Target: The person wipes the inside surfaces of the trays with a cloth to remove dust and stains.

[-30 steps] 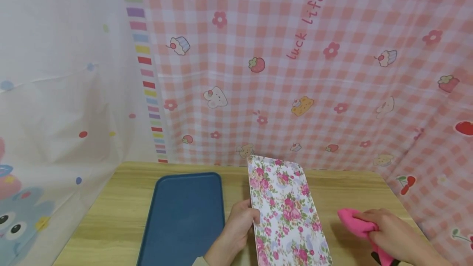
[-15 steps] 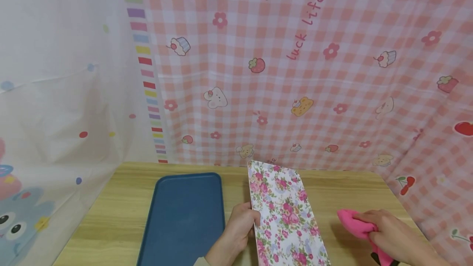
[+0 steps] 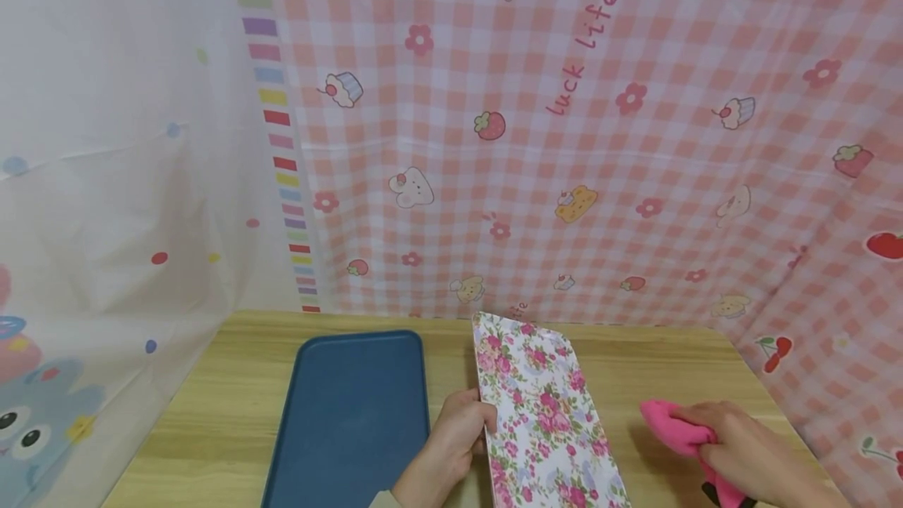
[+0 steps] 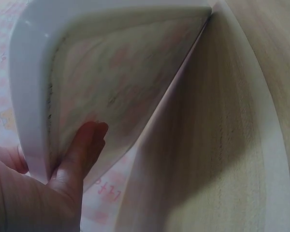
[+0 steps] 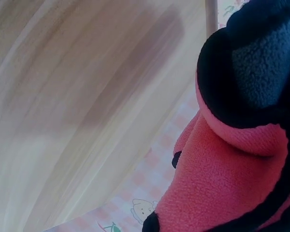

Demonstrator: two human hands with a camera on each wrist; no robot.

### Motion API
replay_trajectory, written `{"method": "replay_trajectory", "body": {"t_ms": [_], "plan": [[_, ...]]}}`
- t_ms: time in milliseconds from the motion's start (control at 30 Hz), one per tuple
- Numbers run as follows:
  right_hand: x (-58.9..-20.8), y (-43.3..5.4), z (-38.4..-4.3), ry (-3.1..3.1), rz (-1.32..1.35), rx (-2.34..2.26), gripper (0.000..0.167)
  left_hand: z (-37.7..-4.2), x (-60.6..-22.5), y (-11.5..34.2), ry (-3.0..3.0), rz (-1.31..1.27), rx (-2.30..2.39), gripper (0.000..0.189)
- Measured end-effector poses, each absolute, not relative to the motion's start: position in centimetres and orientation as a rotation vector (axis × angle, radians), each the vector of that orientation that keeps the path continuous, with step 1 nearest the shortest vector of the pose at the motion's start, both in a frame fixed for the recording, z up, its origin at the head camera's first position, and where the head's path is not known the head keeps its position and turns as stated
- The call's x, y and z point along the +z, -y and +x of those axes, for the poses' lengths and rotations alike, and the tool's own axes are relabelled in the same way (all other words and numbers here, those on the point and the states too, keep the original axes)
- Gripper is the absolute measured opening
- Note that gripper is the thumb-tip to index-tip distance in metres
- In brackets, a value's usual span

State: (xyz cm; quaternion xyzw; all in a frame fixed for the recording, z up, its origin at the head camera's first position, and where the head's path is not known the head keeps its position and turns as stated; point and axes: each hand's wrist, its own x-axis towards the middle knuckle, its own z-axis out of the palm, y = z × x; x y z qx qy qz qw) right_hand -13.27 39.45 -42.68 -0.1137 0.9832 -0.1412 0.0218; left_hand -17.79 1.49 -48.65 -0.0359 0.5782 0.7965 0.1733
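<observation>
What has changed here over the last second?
The far edge of the white rectangular flower-printed tray has sunk a little in the head view; the pink fleecy cloth has edged slightly left. Nothing was grabbed or let go: the left hand still grips the floral tray, the right hand the cloth. The dark blue rectangular tray stayed put.

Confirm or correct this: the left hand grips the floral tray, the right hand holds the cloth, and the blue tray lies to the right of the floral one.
Wrong side: the blue tray lies to the left of the floral tray, as the head view shows. The left hand does grip the floral tray, and the right hand holds the cloth.
</observation>
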Motion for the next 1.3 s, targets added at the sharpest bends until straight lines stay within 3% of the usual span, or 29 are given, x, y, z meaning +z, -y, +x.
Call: {"method": "replay_trajectory", "body": {"t_ms": [800,1300], "plan": [[-44.2,-38.8,-13.5,-3.158,-0.233,-0.561,0.056,-17.9,-48.9,-1.2,-1.701,-0.085,2.179,0.054],[-44.7,-39.3,-14.0,-3.123,-0.191,-0.585,0.055,-17.8,-48.9,-0.4,-1.971,0.059,1.847,0.03]]}}
